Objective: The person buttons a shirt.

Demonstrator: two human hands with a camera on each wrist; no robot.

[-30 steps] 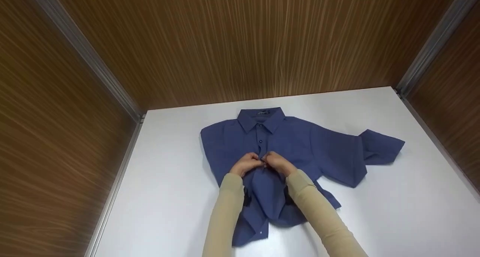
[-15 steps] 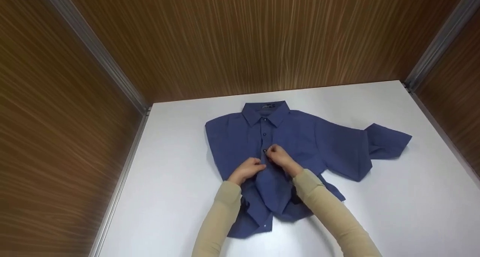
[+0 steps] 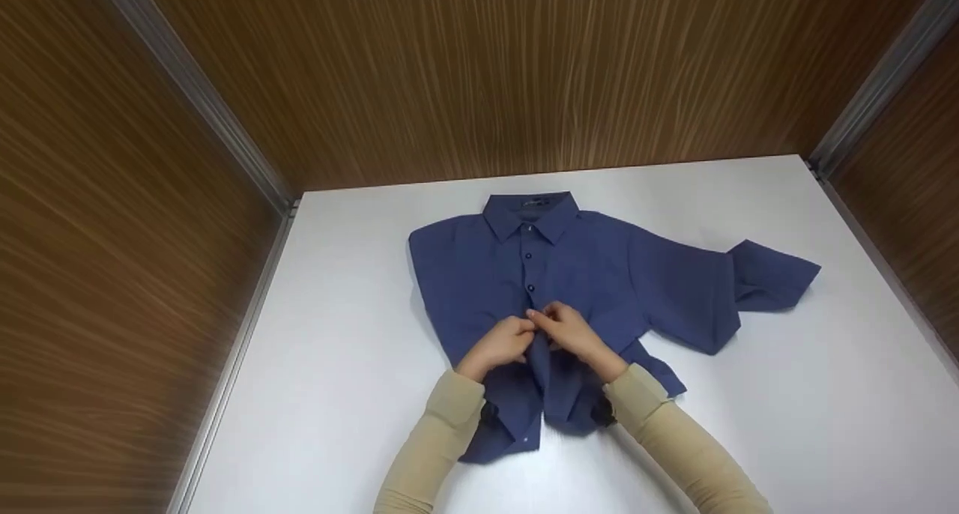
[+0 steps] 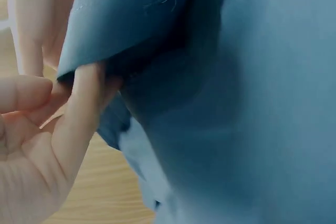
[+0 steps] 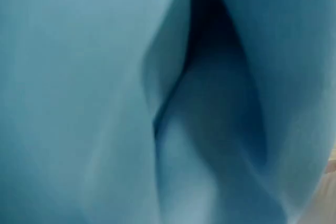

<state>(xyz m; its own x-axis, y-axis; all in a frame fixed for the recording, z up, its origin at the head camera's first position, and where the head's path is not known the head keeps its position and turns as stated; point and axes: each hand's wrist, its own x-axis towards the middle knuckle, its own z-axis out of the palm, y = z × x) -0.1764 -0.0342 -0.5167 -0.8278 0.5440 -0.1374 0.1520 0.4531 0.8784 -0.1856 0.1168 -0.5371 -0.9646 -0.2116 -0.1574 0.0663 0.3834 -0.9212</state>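
A dark blue collared shirt point(image 3: 479, 274) lies front up, its collar away from me. Both hands meet at its front opening, below a dark button point(image 3: 530, 288). My left hand point(image 3: 503, 343) grips the front edge from the left. Opposite it, my right hand point(image 3: 575, 333) pinches the cloth at the same spot, fingertips nearly touching the left ones. In the left wrist view, fingers point(image 4: 84, 93) reach under the folded placket point(image 4: 126, 19), near a stitched buttonhole point(image 4: 160, 7). Only blurred shirt folds point(image 5: 184, 108) fill the right wrist view, with no hand visible there.
The white table point(image 3: 337, 334) extends around the shirt. Wood-grain panels point(image 3: 464, 79) rise behind it and on both sides. One sleeve point(image 3: 674, 289) stretches to the right with its end folded; the other sleeve is not visible. The lower front hangs in loose folds.
Half a second ago the right hand was higher, at the button, apart from the left. It has come down beside the left hand, below that button. The view has shifted slightly.
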